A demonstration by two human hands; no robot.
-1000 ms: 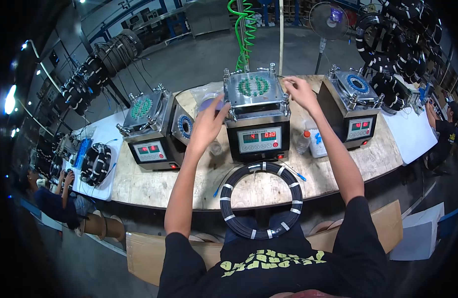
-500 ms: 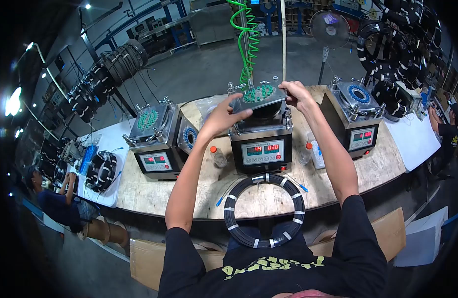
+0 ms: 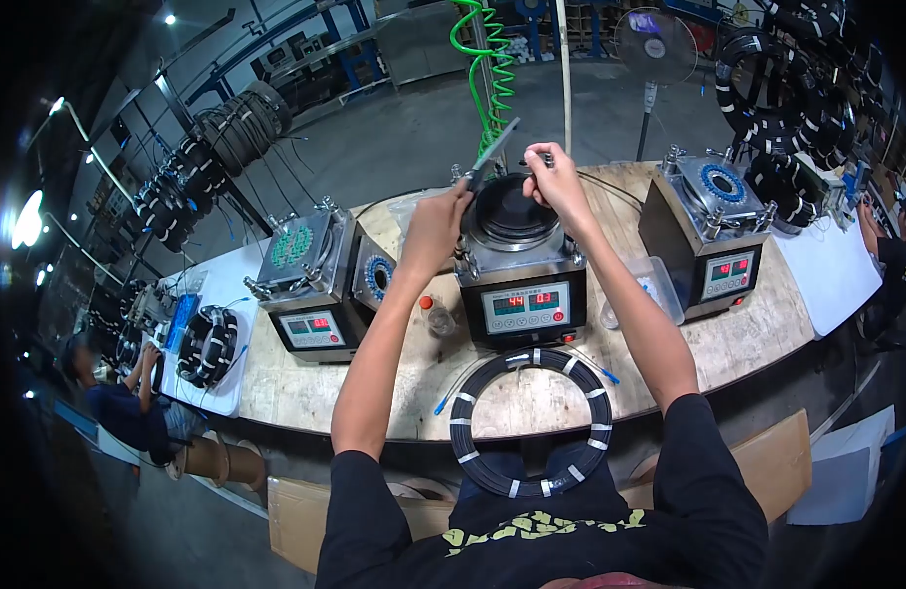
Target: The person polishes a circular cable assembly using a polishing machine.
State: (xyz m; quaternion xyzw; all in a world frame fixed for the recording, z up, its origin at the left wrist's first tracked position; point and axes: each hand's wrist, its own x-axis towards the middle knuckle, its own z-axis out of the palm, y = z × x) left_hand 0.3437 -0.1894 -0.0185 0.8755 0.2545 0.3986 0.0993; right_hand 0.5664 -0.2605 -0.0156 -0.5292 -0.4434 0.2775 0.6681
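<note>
My left hand (image 3: 435,231) grips a flat metal fixture plate (image 3: 494,154), raised and tilted nearly edge-on over the middle polishing machine (image 3: 517,309). Below it, the machine's round dark platen (image 3: 515,208) lies uncovered. Above the platen's right side is my right hand (image 3: 555,185), its fingers curled in a pinch, apart from the plate. What they hold, if anything, is hidden. Close to the machine's front, a coil of black cable (image 3: 460,432) with white ties and blue-tipped ends hangs over the table edge.
Similar machines stand left (image 3: 311,324) and right (image 3: 723,270), each with a fixture plate on top. A red-capped bottle (image 3: 440,321) and a clear plastic box (image 3: 662,285) flank the middle machine. A green coiled hose (image 3: 496,83) hangs behind. Co-workers sit at both sides.
The fixture plate has come up off the middle machine and turned from nearly flat to steeply tilted in my left hand. My right hand has let go of its edge and shifted left.
</note>
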